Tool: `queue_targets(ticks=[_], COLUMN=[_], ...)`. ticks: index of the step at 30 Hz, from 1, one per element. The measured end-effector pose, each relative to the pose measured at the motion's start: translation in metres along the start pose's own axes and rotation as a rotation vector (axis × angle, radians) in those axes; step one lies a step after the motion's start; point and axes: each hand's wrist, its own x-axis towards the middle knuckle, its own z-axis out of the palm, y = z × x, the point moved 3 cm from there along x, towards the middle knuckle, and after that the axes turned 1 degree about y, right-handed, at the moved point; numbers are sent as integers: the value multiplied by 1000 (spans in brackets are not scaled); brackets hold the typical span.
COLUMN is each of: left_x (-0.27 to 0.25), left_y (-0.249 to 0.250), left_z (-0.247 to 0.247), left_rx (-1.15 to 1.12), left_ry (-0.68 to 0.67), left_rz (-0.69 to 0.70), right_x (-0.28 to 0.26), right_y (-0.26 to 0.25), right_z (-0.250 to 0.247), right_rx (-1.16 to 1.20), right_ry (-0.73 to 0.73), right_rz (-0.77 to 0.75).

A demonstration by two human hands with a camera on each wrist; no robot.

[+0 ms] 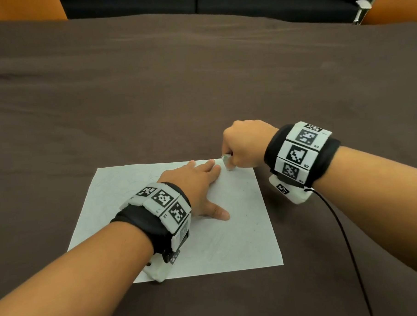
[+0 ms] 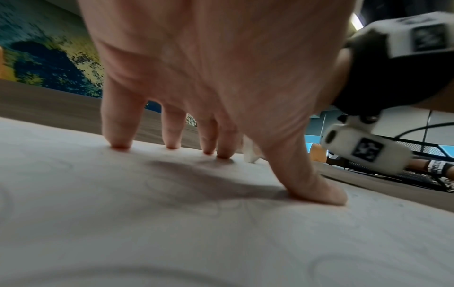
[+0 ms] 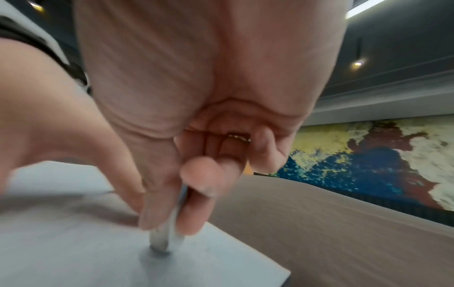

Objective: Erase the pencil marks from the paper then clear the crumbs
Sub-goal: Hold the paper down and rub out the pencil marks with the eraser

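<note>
Our right hand (image 1: 244, 145) pinches the eraser (image 1: 227, 162) upright, its tip on the paper's (image 1: 241, 228) far right corner. Our left hand (image 1: 194, 182) lies flat just left of it, pinning the sheet to the tabletop (image 1: 199, 86). The faint marks left lie nearer and leftward, so we judge the strokes must travel that way.

Count at this frame: 1 sheet of paper (image 1: 239, 230) on 1 brown table (image 1: 199, 86). 1 white eraser (image 1: 227, 163). 2 hands: left hand (image 1: 194, 182), right hand (image 1: 245, 144). 2 marker-tagged wristbands, 1 per wrist. 1 black cable (image 1: 345, 242).
</note>
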Motion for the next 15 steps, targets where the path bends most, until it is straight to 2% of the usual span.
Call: queue_targets(ticks=[6,9,15], left_x=[1,1,-2], left_y=[-1,0,1], left_z=[1,1,-2], left_rx=[-23,-18,-32], left_ry=[-4,-2,-14], left_rz=[0,3,2], right_x=[-35,-35,12], right_y=[-15,-11,14], right_z=[15,16,0], right_rx=[-2,29,102], right_ry=[-146,-224,-19], right_rz=[-164,-166,22])
